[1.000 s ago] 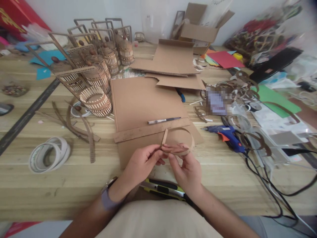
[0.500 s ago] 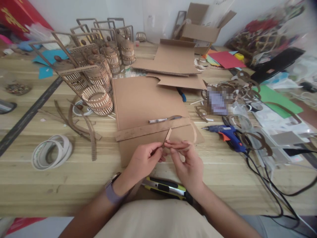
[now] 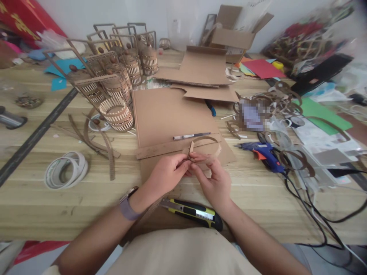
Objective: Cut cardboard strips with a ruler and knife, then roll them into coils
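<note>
Both hands are busy: left hand (image 3: 168, 172) and right hand (image 3: 215, 175) pinch the same thin cardboard strip (image 3: 192, 146) between fingertips, strip curved into a loop. It's held above the near part of the large cardboard sheet (image 3: 169, 114); exact grip points are hidden by the fingers.

Just beyond the loop: pen (image 3: 191, 135) and a flat cardboard bar (image 3: 160, 149), both on the sheet. Utility cutter (image 3: 192, 213) sits between the forearms, near the front edge of the worktop (image 3: 266, 206). Blue glue gun (image 3: 263, 152) to the right, nozzle facing left.

Markings: red item (image 3: 37, 23) at far left has yellow characters, can't make them out. Tape rolls (image 3: 51, 179) show green print on the inside, too blurred. Glue gun has a pale label, illegible. Purple item (image 3: 252, 116) is pixelated, no text recoverable. Carton (image 3: 232, 38) at the back has print low down, too small to read
</note>
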Demonstrator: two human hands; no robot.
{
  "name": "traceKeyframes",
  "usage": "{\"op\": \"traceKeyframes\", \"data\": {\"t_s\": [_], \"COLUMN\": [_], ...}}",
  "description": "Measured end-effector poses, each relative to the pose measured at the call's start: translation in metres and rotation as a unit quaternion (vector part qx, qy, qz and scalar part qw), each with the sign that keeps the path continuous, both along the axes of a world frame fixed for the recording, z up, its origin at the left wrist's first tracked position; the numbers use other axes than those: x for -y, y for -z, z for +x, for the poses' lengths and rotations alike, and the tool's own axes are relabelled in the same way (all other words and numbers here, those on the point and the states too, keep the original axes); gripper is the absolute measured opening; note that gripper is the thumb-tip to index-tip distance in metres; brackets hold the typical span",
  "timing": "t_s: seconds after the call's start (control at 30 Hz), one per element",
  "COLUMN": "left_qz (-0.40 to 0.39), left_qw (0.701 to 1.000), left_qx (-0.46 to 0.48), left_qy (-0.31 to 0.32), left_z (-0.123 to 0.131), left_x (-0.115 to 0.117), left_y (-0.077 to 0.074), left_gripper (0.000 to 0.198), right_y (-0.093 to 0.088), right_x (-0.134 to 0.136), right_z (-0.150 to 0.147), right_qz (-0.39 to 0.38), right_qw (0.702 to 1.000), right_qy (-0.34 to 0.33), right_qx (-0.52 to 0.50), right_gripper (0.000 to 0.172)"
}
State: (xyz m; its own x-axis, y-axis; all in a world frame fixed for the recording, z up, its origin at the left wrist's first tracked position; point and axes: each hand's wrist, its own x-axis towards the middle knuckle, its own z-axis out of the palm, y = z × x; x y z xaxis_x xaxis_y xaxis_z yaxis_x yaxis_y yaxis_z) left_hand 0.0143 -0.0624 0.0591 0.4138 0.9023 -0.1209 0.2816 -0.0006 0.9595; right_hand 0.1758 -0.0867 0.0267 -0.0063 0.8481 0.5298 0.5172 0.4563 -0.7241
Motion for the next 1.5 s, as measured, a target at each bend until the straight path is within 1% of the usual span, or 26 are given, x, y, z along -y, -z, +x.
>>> {"op": "traceKeyframes", "data": {"t_s": [0.1, 0.17, 0.27, 0.4, 0.47, 0.53, 0.63, 0.7, 0.8, 0.9, 0.97, 1.13, 1.3, 1.5], "left_qz": [0.057, 0.072, 0.05, 0.016, 0.014, 0.012, -0.007, -0.02, -0.008, 0.007, 0.012, 0.017, 0.038, 0.029], "left_qw": [0.996, 0.994, 0.998, 0.999, 0.999, 0.998, 0.998, 0.998, 0.999, 1.0, 1.0, 1.0, 0.999, 0.999], "left_qx": [-0.075, -0.084, -0.034, 0.029, 0.047, 0.057, 0.06, 0.055, 0.024, 0.017, 0.018, -0.008, -0.008, -0.005], "left_qy": [0.0, 0.004, 0.008, -0.009, -0.019, -0.026, -0.025, -0.026, -0.03, -0.023, -0.019, -0.017, -0.019, -0.02], "left_z": [0.003, 0.006, 0.008, 0.004, 0.0, -0.003, -0.007, -0.008, -0.009, -0.009, -0.008, -0.006, -0.006, -0.006], "left_x": [-0.005, -0.008, -0.011, -0.012, -0.012, -0.012, -0.012, -0.012, -0.012, -0.012, -0.012, -0.009, -0.007, -0.006], "left_y": [-0.01, -0.014, -0.014, -0.003, 0.003, 0.008, 0.014, 0.017, 0.019, 0.019, 0.02, 0.025, 0.024, 0.02], "left_gripper": [0.026, 0.026, 0.028, 0.029, 0.029, 0.03, 0.03, 0.029, 0.03, 0.031, 0.031, 0.032, 0.031, 0.032], "right_y": [-0.006, -0.01, -0.013, -0.011, -0.008, -0.005, -0.002, 0.0, 0.003, 0.006, 0.008, 0.012, 0.011, 0.008], "right_x": [-0.005, -0.007, -0.009, -0.014, -0.018, -0.022, -0.027, -0.027, -0.023, -0.018, -0.017, -0.02, -0.019, -0.015], "right_z": [0.001, 0.002, 0.003, 0.001, -0.002, -0.005, -0.007, -0.007, -0.006, -0.004, -0.002, 0.001, 0.0, 0.0], "right_qz": [0.015, 0.021, 0.025, 0.02, -0.003, -0.055, -0.142, -0.161, -0.151, -0.118, -0.084, 0.0, 0.022, -0.004], "right_qw": [1.0, 0.999, 0.999, 0.999, 1.0, 0.995, 0.964, 0.953, 0.962, 0.984, 0.994, 0.998, 0.996, 0.999], "right_qy": [0.011, 0.021, 0.022, 0.002, -0.006, -0.019, -0.058, -0.074, -0.076, -0.069, -0.053, -0.034, -0.023, -0.003], "right_qx": [0.021, 0.027, 0.036, 0.042, 0.002, -0.086, -0.218, -0.247, -0.213, -0.117, -0.053, 0.047, 0.078, 0.034], "right_gripper": [0.008, 0.008, 0.007, 0.007, 0.007, 0.008, 0.011, 0.01, 0.009, 0.01, 0.011, 0.011, 0.012, 0.014]}}
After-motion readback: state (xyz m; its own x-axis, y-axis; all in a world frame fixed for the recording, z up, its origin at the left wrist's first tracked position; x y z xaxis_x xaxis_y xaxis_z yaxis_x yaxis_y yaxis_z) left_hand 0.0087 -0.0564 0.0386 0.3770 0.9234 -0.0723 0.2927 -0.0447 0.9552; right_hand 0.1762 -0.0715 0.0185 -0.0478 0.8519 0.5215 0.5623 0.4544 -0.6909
